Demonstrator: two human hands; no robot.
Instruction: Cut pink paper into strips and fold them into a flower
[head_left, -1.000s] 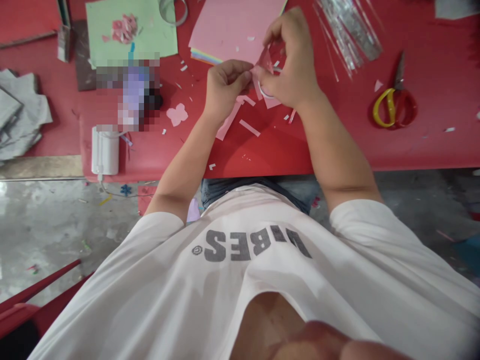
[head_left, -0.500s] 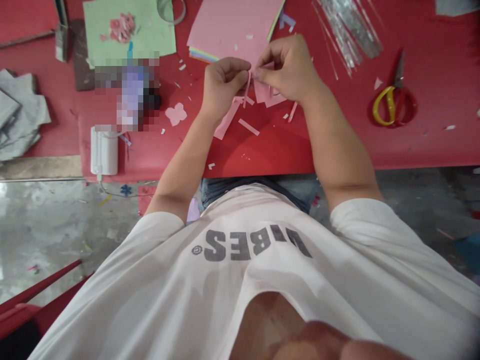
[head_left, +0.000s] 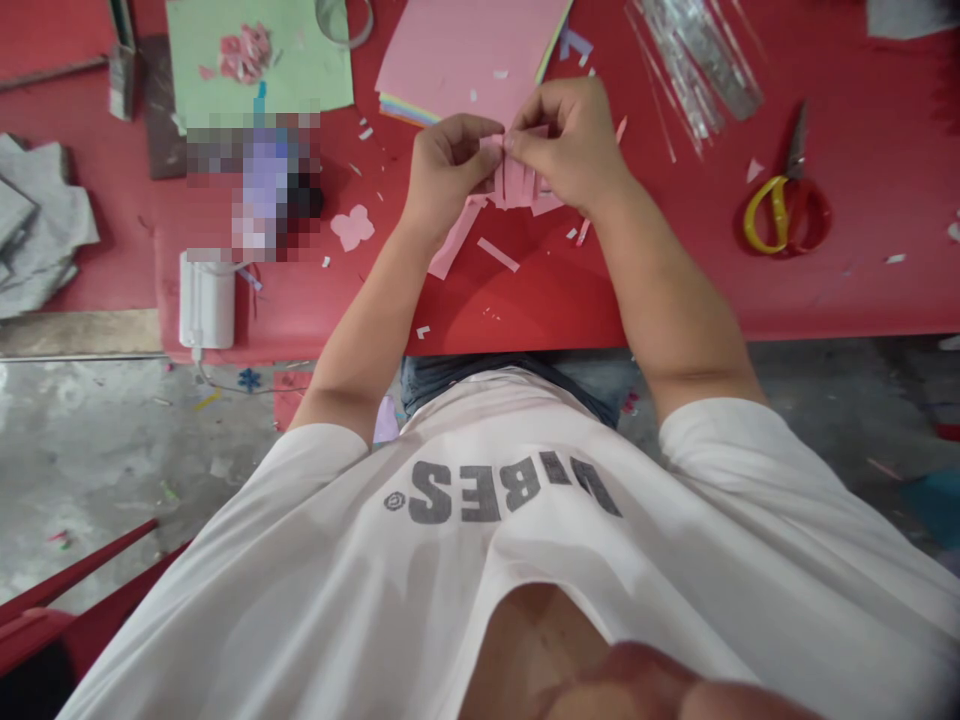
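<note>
Between my hands is a pink paper piece (head_left: 517, 183) with upright creases or slits. My left hand (head_left: 452, 172) pinches its left side between thumb and fingers. Close beside it, my right hand (head_left: 571, 140) pinches the same paper near its top edge, the two thumbs almost touching. Below, partly covered by my left hand, a pink paper strip (head_left: 452, 245) lies on the red table. A smaller pink strip (head_left: 498, 254) is next to it. Past my fingers lies a stack of coloured paper (head_left: 469, 55) with pink on top.
Scissors (head_left: 787, 200) with yellow and red handles lie to the right, below silvery clear strips (head_left: 701, 60). On the left are a pink flower-shaped cutout (head_left: 352, 228), a white power bank (head_left: 207, 305) and a green sheet (head_left: 195, 60) with pink scraps. A tape roll (head_left: 345, 40) stands beyond.
The pink paper now spans both hands with its creased face showing; before, a thin edge hung at my left fingers. My right hand has turned slightly and moved a little left.
</note>
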